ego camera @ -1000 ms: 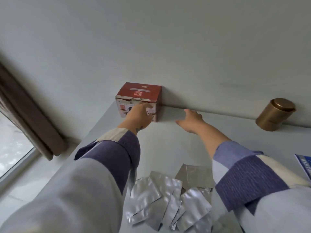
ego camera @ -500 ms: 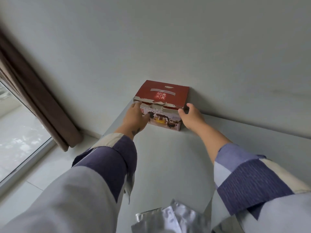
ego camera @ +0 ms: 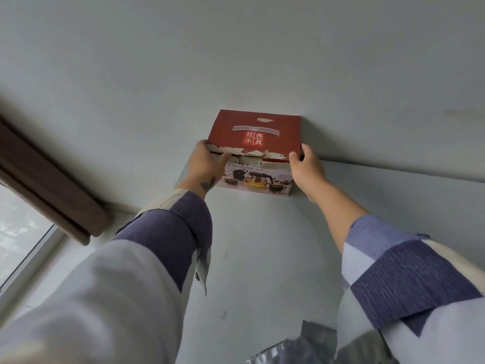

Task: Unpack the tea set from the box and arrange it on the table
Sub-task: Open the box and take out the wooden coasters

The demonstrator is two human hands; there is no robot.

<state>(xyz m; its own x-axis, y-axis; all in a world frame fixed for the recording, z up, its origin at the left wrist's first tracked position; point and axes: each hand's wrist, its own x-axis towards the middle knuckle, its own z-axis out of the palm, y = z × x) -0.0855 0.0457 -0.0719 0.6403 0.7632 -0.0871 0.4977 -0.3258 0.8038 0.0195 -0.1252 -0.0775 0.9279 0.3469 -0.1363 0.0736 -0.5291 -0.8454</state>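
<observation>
A: Box (ego camera: 254, 151) position?
B: Far edge of table (ego camera: 262, 258), against wall (ego camera: 236, 61), lid closed.
A: Grip?
B: Left hand (ego camera: 207, 164) and right hand (ego camera: 305, 166) clasp its opposite ends; box sits between them.

Printed in white on the red lid of the box (ego camera: 254, 132): 经典水具. Along the front face, a line of script too blurred to read.

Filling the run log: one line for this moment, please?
phase: grasping box | left hand: grips box left end | right hand: grips right end | box: closed, on table, against wall | tea set: not unpacked
</observation>
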